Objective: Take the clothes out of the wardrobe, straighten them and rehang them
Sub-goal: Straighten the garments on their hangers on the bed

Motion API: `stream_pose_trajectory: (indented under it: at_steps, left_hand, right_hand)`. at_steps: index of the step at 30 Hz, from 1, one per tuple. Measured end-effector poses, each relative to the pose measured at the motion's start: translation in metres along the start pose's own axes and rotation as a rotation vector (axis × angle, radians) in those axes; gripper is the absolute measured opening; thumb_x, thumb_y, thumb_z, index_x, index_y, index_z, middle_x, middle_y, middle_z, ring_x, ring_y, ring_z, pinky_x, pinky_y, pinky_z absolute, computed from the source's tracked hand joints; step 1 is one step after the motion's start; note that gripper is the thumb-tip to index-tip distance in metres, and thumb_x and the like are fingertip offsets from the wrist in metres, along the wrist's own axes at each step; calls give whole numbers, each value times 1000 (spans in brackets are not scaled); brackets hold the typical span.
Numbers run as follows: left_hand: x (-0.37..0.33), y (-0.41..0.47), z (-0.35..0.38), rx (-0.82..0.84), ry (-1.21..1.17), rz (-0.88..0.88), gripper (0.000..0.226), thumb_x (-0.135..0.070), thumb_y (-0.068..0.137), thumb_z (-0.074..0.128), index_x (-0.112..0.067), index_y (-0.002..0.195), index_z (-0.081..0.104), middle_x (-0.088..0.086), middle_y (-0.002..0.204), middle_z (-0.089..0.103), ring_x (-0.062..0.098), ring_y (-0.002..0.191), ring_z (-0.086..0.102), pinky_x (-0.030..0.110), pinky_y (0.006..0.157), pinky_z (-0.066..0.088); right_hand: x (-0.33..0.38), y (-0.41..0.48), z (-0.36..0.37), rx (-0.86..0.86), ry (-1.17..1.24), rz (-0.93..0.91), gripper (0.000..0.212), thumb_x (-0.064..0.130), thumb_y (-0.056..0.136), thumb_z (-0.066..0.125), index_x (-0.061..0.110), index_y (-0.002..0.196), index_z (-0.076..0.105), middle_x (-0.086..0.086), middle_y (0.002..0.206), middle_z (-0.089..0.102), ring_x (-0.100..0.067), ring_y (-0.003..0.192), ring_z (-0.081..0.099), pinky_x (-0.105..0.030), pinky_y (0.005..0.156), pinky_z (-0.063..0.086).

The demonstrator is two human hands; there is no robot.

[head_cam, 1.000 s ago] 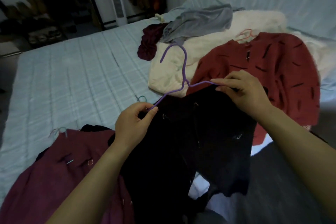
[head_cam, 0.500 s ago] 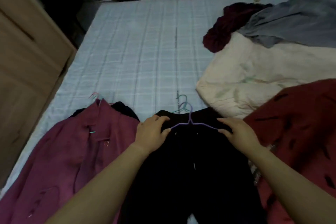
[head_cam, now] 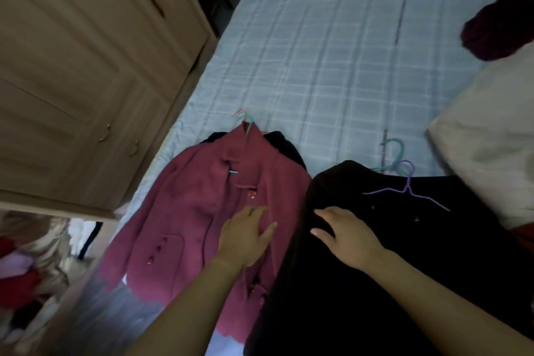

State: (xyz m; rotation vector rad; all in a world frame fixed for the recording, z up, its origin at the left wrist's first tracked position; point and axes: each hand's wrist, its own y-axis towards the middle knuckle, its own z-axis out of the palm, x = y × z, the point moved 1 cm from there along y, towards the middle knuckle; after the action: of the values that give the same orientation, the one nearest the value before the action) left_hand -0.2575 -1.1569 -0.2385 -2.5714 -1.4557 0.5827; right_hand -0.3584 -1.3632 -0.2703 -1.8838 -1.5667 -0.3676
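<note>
Head view, bedside. The purple wire hanger (head_cam: 407, 191) lies loose on top of the black garment (head_cam: 404, 269) at 4 o'clock, its hook crossing a teal hanger (head_cam: 394, 150) just beyond the collar. Half a second earlier both hands held this hanger by its shoulders; both have now let go.

The left hand (head_cam: 245, 237), at 6 o'clock, rests flat with fingers spread on the front of the pink buttoned jacket (head_cam: 190, 211), which lies face up at 7 o'clock with its own hanger hooks (head_cam: 244, 118) showing past the collar. The right hand (head_cam: 344, 237), at 5 o'clock, lies on the near shoulder of the black garment, fingers extended and gripping nothing.

Both garments rest side by side on the checked bed sheet (head_cam: 318, 52). The wooden wardrobe (head_cam: 86, 66) stands at 9 o'clock; a cream garment (head_cam: 491, 139) lies at 3 o'clock and a maroon bundle (head_cam: 500, 26) at 2 o'clock.

Reading: the release suggests work on the black garment's hanger has paused, and attention is likely turning to smoothing the pink jacket. Nothing is rehung yet.
</note>
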Motion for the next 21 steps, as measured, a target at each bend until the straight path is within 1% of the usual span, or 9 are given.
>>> stream_pose_trajectory:
  at_steps: [3,6,9,13,15,16,18,20,21]
  left_hand:
    - [50,18,-13,3,7,-13,75,-66,76,19,-24,127,55,-2,125,57,21,113,55,36,93,45]
    - [110,52,-20,6,3,19,72,-65,77,23,-21,123,58,1,120,60,25,109,58,37,90,47]
    - [182,111,-24,73,56,49,81,-67,73,17,-20,127,55,3,123,57,26,113,54,36,91,46]
    - [259,194,-22,96,87,93,81,-67,73,16,-20,126,55,6,126,54,27,115,51,42,94,44]
    - [284,231,-18,87,75,117,79,-65,75,17,-18,127,54,9,132,50,28,119,47,45,97,42]
    - [291,247,-16,73,68,124,79,-63,75,18,-18,129,52,10,134,48,29,121,45,45,97,42]
    - [296,273,-9,30,65,136,77,-61,76,20,-19,133,50,12,139,44,30,126,41,46,98,41]
    - [298,291,5,8,60,167,72,-60,78,25,-21,134,50,14,140,44,32,128,41,48,99,40]
    - [298,298,13,18,58,181,70,-59,81,26,-22,134,50,14,139,46,32,126,43,49,99,40]
  right_hand:
    - [35,45,19,26,-3,2,56,50,94,41,21,141,37,-1,141,41,-17,128,38,-32,103,37]
    - [56,94,35,19,-39,33,55,51,93,42,22,140,37,-2,139,42,-19,127,38,-36,102,38]
    - [65,150,57,10,-82,126,55,49,93,43,21,140,37,-4,142,39,-23,129,36,-39,104,37]
    - [59,224,77,-93,-73,244,57,43,90,53,15,139,41,-13,145,35,-29,133,32,-41,107,33]
    - [50,255,81,-154,-107,300,61,43,90,54,14,141,38,-15,148,31,-31,136,26,-44,109,30]
    - [44,268,83,-154,-143,333,64,45,90,52,15,143,34,-14,150,28,-31,138,23,-46,109,28]
    - [30,289,87,-91,-188,421,70,51,91,46,19,148,21,-9,153,21,-29,140,19,-48,111,24]
    - [19,300,93,-29,-120,486,71,51,92,44,21,149,15,-9,152,24,-29,136,28,-47,109,27]
    - [15,303,97,-37,-73,492,69,50,92,45,21,149,16,-11,148,29,-30,130,36,-45,107,31]
